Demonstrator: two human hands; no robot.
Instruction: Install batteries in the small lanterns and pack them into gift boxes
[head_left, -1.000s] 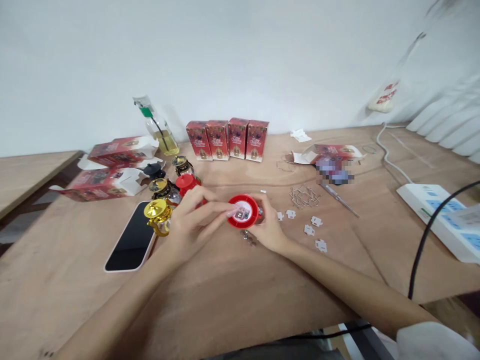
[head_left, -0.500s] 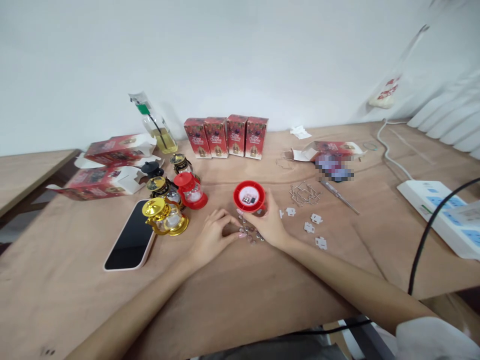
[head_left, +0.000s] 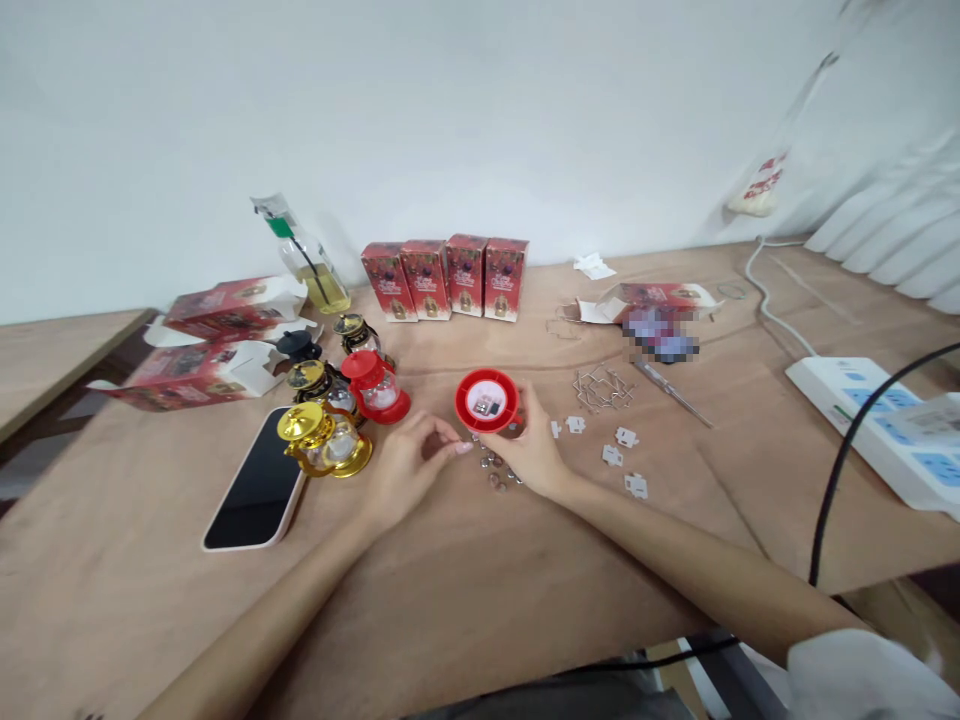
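My right hand grips a red toy lantern turned underside up; a round white recess with small electronic parts shows inside its red rim. To its left, my left hand has thumb and forefinger pinched together just below the lantern's rim. Whatever lies between those fingertips is too small to make out. Below the lantern, several small shiny round pieces, like button cells, lie loose on the wooden table. A standing red lantern and a gold lantern are left of my left hand.
Black lanterns and a phone are at left. Red boxes stand at the back near a bottle. White plastic pieces, bent wires, a screwdriver and a power strip lie right.
My left hand has lifted away from the loose round pieces and come up beside the lantern, fingertips now pinched. The lantern, still in my right hand, has tilted slightly towards me.
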